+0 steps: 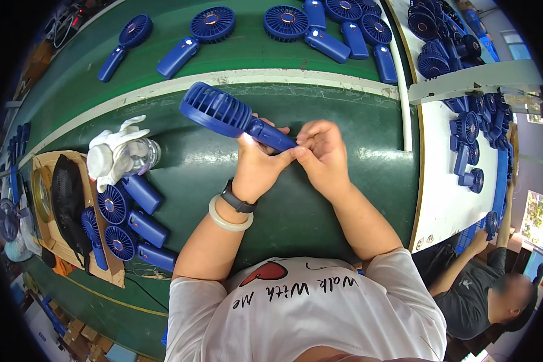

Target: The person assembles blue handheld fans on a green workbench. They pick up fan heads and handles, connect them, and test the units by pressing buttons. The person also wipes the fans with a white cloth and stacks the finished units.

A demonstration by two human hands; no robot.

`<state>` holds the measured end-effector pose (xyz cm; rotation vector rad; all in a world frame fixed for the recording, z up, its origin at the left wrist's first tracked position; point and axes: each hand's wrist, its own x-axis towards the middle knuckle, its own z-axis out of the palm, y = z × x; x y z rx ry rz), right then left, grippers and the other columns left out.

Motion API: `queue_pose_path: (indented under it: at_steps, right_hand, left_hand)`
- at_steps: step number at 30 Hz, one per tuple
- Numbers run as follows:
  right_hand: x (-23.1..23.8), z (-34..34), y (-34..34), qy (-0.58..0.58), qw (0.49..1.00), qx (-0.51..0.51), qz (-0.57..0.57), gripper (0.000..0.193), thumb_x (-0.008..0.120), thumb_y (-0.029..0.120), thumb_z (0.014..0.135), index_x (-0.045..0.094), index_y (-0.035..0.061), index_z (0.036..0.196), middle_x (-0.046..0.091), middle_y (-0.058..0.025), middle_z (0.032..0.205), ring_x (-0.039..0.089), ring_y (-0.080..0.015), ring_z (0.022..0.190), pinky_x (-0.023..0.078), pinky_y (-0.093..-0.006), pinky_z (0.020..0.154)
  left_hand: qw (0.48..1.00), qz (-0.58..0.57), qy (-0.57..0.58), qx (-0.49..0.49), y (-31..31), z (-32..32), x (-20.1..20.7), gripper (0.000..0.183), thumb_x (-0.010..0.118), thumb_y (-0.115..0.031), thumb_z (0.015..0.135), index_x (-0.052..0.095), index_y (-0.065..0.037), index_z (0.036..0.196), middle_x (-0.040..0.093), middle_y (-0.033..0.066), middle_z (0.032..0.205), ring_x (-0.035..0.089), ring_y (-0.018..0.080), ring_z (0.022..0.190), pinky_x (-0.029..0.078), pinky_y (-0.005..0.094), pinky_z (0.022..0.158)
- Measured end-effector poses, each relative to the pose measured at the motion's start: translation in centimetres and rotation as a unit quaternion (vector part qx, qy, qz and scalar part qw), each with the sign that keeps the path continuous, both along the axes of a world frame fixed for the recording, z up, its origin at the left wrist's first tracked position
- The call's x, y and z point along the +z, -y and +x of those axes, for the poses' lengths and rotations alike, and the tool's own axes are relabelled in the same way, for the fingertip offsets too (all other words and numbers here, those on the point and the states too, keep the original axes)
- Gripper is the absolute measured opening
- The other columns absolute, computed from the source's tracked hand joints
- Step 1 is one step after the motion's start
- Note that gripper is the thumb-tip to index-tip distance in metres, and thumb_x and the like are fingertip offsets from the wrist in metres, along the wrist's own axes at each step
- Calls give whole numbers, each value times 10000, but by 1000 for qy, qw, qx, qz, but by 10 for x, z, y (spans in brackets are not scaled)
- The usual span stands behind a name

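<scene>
A blue handheld fan (218, 110) is held above the green bench in front of me, its round grille pointing up and to the left. My left hand (258, 163) is closed around the fan's handle, with a dark band and a pale bangle on that wrist. At the handle's lower end, my right hand (323, 155) pinches with thumb and fingertips; its other fingers are curled. Whether a small part sits between those fingertips cannot be made out.
More blue fans (213, 25) lie on the green belt beyond a pale rail (271, 76). To my left are a plastic bottle (143, 154) with a white glove, a cardboard box (105, 265) and several fans. On the right, a white table (435, 199) bears fans; a co-worker (473, 295) sits beside it.
</scene>
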<state>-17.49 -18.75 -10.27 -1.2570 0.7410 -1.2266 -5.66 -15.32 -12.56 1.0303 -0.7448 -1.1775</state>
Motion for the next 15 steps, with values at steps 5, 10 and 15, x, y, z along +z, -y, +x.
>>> queue_pose_path:
  at_steps: [5,10,15]
  right_hand:
    - [-1,-12,12,-75,994,35,74,81,578,50,878,518,33,827,589,-31,734,569,-91,647,470,-214,595]
    - [10,-20,27,-140,981,75,109,202,477,129,948,598,1,1048,639,-65,793,602,-112,704,478,-224,639]
    - [28,85,-8,-177,955,236,-24,472,624,131,819,471,-2,1246,568,-154,1130,575,-253,994,472,-334,852]
  left_hand:
    - [1000,-2,-2,-4,-4,11,2,778,657,96,674,191,-99,1266,433,85,1065,568,230,977,504,378,831]
    - [994,-91,-54,8,-18,9,39,639,556,47,791,208,-94,1308,456,69,1002,544,161,845,475,319,736]
    - [991,-116,-60,18,-83,47,88,425,458,-231,949,284,-59,1296,494,65,925,530,130,696,468,280,610]
